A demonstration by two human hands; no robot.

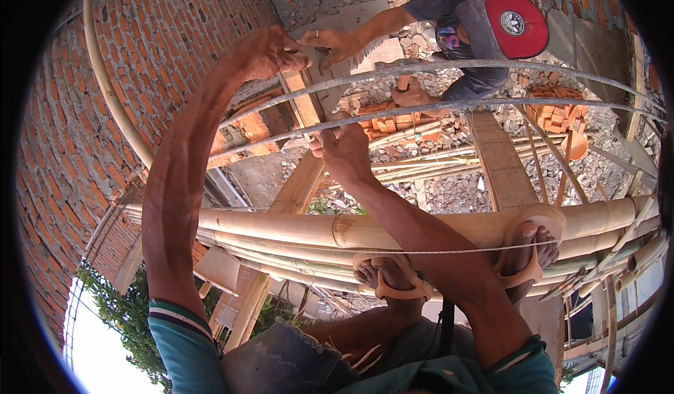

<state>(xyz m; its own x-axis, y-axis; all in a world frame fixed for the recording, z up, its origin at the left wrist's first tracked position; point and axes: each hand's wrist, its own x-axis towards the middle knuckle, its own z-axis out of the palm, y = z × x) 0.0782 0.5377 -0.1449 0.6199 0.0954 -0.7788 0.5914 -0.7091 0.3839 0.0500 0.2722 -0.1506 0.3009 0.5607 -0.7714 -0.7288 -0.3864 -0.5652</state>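
My left hand [277, 55] is closed at the upper left, its fingers curled; whatever it may hold is hidden. A co-worker's hand [333, 46] reaches in close beside it. Lower down, my right hand [344, 152] is closed around the nearer of two long grey metal rods [449, 104]. Just left of that hand stands a wooden board [302, 102], upright between the rods and the brick wall. The farther rod [491, 64] runs above my right hand. In the co-worker's other hand [414, 93] is what looks like a hammer [404, 81].
My sandalled feet [393, 281] rest on thick bamboo poles [449, 229]. A brick wall [91, 120] rises at the left. Far below lie rubble, orange bricks [393, 121] and more bamboo. A wooden plank [500, 162] slopes down at the right. A thin string [449, 251] crosses before my feet.
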